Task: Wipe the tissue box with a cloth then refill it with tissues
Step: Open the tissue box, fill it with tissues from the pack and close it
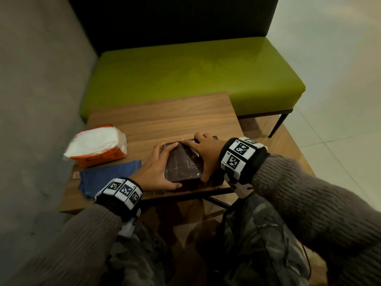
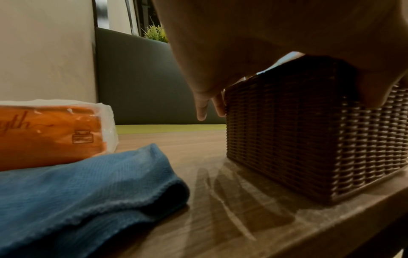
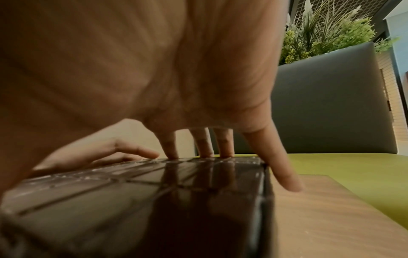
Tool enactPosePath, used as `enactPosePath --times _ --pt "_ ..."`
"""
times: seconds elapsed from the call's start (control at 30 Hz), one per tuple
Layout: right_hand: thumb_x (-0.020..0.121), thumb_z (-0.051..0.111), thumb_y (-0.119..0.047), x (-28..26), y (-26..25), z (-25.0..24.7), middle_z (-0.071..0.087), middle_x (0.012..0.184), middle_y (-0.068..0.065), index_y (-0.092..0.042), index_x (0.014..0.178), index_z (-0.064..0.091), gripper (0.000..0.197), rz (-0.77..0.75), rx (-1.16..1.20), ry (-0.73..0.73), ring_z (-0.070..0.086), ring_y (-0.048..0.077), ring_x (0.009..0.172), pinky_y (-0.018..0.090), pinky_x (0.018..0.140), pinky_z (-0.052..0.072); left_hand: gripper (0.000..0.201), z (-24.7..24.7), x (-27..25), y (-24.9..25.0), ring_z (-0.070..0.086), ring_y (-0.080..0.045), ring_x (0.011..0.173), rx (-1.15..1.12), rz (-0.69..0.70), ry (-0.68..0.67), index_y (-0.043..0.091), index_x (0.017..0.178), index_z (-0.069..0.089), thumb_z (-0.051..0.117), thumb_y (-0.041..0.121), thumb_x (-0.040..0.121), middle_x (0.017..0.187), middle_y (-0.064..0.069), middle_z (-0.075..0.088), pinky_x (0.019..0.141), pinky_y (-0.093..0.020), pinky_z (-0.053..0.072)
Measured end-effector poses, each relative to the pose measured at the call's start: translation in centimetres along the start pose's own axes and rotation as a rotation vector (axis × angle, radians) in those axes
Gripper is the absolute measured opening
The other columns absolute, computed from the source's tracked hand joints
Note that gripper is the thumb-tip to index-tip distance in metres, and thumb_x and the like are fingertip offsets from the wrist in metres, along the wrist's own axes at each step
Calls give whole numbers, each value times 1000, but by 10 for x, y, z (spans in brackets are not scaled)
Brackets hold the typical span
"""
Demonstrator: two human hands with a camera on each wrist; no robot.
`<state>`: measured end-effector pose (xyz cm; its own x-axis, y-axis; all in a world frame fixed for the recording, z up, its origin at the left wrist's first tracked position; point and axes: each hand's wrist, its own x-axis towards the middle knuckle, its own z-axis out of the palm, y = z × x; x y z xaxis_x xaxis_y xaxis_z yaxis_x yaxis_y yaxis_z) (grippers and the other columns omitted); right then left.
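The dark brown woven tissue box [image 1: 182,164] [image 2: 309,139] [image 3: 154,192] stands near the front edge of the wooden table [image 1: 165,116], its glossy gridded lid facing up. My left hand [image 1: 160,166] [image 2: 220,52] grips its left end, fingers on the lid and thumb along the near side. From the right, my right hand [image 1: 204,157] [image 3: 176,87] arches over the lid: fingertips on the far edge, thumb at the near right corner. A blue cloth [image 1: 109,178] [image 2: 77,188] lies flat left of the box. An opened orange pack of white tissues [image 1: 97,145] [image 2: 48,136] sits behind the cloth.
A green bench seat [image 1: 185,79] with a dark backrest runs behind the table. A grey wall [image 1: 31,100] borders the left side. Pale floor tiles [image 1: 340,100] lie to the right. My knees are under the table's front edge.
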<state>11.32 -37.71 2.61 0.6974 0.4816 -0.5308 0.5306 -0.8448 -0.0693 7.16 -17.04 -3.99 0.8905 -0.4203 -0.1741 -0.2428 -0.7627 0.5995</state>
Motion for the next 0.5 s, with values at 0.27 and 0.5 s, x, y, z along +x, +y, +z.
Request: enactPosePath --times 0.27,0.5 --pt "61 83 -52 -5 -6 9 9 153 14 -25 152 -5 130 -15 51 23 4 36 143 55 111 29 114 -3 -13 -15 27 -24 131 38 -10 45 50 138 6 76 63 49 142 6 7 107 -46 35" --pt "63 79 -55 -11 0 15 9 150 17 -25 152 -9 129 11 35 35 8 34 140 48 110 34 114 -9 -14 -23 27 -23 132 58 -2 40 49 139 7 81 57 53 144 8 4 108 -40 34"
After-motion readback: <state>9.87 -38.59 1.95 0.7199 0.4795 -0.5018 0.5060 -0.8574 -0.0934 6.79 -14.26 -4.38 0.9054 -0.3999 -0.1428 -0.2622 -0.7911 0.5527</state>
